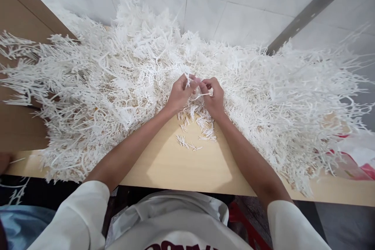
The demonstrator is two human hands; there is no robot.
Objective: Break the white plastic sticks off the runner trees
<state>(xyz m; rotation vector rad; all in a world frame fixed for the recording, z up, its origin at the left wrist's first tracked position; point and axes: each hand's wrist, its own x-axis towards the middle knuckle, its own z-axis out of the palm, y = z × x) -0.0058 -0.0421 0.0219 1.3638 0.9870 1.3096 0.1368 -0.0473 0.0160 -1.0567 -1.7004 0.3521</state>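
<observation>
My left hand point(181, 93) and my right hand point(213, 95) meet fingertip to fingertip above the table. Both are closed in a pinch around a thin white branched piece point(205, 94), whose prongs stick out between and beside the fingers. A large heap of similar white branched pieces point(140, 62) spreads behind the hands and to both sides. Short loose white sticks point(208, 129) lie on the wooden tabletop point(175, 164) just below the hands, some in small bunches.
A brown cardboard box point(23, 125) stands at the left. Pink and clear plastic bags point(351, 164) lie at the right edge. Behind the heap are a tiled wall point(234, 15) and a slotted metal post point(310, 13). Part of another person's hand point(4, 162) shows at far left.
</observation>
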